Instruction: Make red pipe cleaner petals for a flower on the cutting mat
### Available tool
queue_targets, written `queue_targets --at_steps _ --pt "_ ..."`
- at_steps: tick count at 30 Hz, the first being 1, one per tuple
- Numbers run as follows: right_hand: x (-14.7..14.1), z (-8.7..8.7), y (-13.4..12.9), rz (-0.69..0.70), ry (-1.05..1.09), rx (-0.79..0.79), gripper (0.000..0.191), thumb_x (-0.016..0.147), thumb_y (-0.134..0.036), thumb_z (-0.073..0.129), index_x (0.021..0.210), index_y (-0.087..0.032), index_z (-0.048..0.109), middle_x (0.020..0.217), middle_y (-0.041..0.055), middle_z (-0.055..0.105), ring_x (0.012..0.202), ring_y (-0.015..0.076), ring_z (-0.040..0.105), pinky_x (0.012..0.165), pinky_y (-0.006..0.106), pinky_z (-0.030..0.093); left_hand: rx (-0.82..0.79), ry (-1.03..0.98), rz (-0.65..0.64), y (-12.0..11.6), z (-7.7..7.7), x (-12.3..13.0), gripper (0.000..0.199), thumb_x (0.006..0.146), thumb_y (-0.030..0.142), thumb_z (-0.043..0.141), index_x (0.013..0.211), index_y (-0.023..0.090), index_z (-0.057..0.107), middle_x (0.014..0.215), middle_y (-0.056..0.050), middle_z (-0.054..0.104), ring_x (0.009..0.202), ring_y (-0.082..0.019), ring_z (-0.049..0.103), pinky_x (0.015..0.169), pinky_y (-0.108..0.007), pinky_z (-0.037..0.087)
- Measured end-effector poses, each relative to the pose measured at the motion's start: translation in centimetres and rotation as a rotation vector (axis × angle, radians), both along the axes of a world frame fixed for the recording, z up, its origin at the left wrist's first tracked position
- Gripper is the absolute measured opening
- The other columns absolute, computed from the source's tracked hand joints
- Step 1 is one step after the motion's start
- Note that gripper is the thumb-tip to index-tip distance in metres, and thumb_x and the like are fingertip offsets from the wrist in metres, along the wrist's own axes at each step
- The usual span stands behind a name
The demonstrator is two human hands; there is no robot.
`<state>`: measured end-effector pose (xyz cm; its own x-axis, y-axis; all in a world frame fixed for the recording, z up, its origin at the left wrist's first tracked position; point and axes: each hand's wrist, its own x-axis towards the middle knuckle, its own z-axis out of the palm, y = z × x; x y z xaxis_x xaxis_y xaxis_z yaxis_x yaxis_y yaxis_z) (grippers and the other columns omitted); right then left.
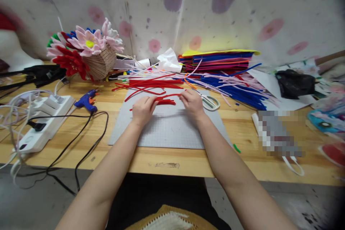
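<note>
Between my two hands a red pipe cleaner (170,95) is stretched above the grey cutting mat (172,136). My left hand (143,108) pinches its left end, and my right hand (192,103) pinches the other end. Below it a small bundle of short red pipe cleaners (166,102) lies on the mat. Longer red pipe cleaners (155,83) are heaped at the mat's back edge. Beside my right hand rest scissors with pale handles (211,102), their blades partly hidden by the hand.
On the left are a power strip (40,133) with tangled cables and a blue glue gun (86,101). A basket of fuzzy flowers (101,61) stands behind. Blue pipe cleaners (242,91) and stacked packs (215,61) lie at the back right, with a blurred-out object (280,133) nearer.
</note>
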<state>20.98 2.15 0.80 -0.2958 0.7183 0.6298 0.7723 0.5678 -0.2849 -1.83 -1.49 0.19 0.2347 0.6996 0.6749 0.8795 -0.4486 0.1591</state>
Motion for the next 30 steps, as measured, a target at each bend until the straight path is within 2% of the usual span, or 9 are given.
queue_targets --at_steps 3,6,11,13,15,19,22,26,30 --pt "1.3 0.0 0.2 -0.118 0.267 0.058 0.026 0.083 -0.034 0.044 0.082 -0.019 0.065 0.08 0.0062 0.056 0.079 0.0171 0.052 0.072 0.031 0.042 -0.057 -0.142 0.028 -0.1 0.5 -1.1 0.031 0.086 0.037 0.036 0.092 0.018 0.06 0.082 -0.007 0.061 0.081 -0.017 0.055 0.071 -0.027 0.038" --pt "0.8 0.2 -0.2 -0.112 0.452 -0.055 0.027 0.078 -0.04 0.051 0.077 -0.019 0.067 0.081 0.0049 0.052 0.076 0.0155 0.051 0.072 0.031 0.042 -0.192 -0.421 -0.015 0.2 -0.1 -0.2 0.03 0.087 0.034 0.033 0.09 0.018 0.058 0.086 -0.007 0.06 0.083 -0.016 0.055 0.074 -0.028 0.039" --pt "-3.0 -0.5 -0.8 0.242 0.613 -0.611 0.033 0.078 -0.044 0.047 0.076 -0.015 0.064 0.059 -0.0015 0.047 0.056 0.0093 0.044 0.058 0.024 0.038 -0.827 -1.054 -0.353 0.2 -1.5 3.1 0.023 0.082 0.034 0.042 0.087 0.015 0.054 0.074 -0.002 0.059 0.062 -0.011 0.055 0.064 -0.027 0.045" --pt "-4.1 -1.2 -0.8 0.306 0.652 -0.729 0.035 0.08 -0.046 0.043 0.077 -0.015 0.061 0.056 -0.0032 0.046 0.05 0.0076 0.04 0.051 0.022 0.034 -0.974 -1.193 -0.427 0.0 -1.5 3.8 0.022 0.078 0.034 0.048 0.088 0.015 0.053 0.076 -0.003 0.061 0.062 -0.011 0.057 0.064 -0.027 0.046" --pt "-4.7 -1.8 -0.8 0.338 0.672 -0.744 0.031 0.079 -0.046 0.044 0.08 -0.017 0.055 0.058 -0.0041 0.048 0.05 0.0071 0.04 0.05 0.02 0.033 -1.002 -1.27 -0.424 -0.2 -1.4 3.9 0.023 0.077 0.033 0.05 0.09 0.015 0.053 0.079 -0.004 0.063 0.063 -0.012 0.059 0.065 -0.028 0.048" --pt "-5.0 -2.2 -0.8 0.366 0.687 -0.672 0.023 0.078 -0.043 0.048 0.081 -0.02 0.048 0.069 -0.0039 0.052 0.056 0.0077 0.045 0.055 0.021 0.037 -0.988 -1.252 -0.362 -0.2 -1.3 3.9 0.033 0.076 0.034 0.052 0.103 0.016 0.054 0.085 -0.004 0.065 0.063 -0.014 0.062 0.063 -0.031 0.05" --pt "-5.0 -2.0 -0.9 0.311 0.639 -0.61 0.023 0.077 -0.043 0.048 0.079 -0.02 0.048 0.066 -0.004 0.051 0.058 0.0087 0.046 0.057 0.022 0.037 -0.984 -1.161 -0.418 -0.2 -1.4 3.9 0.041 0.072 0.036 0.057 0.107 0.016 0.056 0.087 -0.004 0.065 0.064 -0.013 0.062 0.066 -0.03 0.049" --pt "-5.0 -1.5 -1.1 0.305 0.661 -0.618 0.023 0.076 -0.043 0.05 0.077 -0.02 0.05 0.062 -0.0043 0.05 0.057 0.0088 0.045 0.057 0.022 0.036 -1.002 -1.01 -0.504 -0.3 -1.0 3.4 0.038 0.067 0.033 0.061 0.1 0.014 0.063 0.082 -0.004 0.067 0.067 -0.013 0.06 0.069 -0.028 0.047" --pt "-5.2 -0.8 -1.5 0.424 0.737 -0.689 0.023 0.076 -0.042 0.051 0.075 -0.018 0.052 0.062 -0.0035 0.051 0.055 0.0078 0.043 0.054 0.021 0.035 -0.978 -0.855 -0.438 -0.2 -1.0 2.8 0.028 0.067 0.035 0.061 0.084 0.014 0.069 0.071 -0.002 0.066 0.063 -0.012 0.057 0.063 -0.025 0.044"
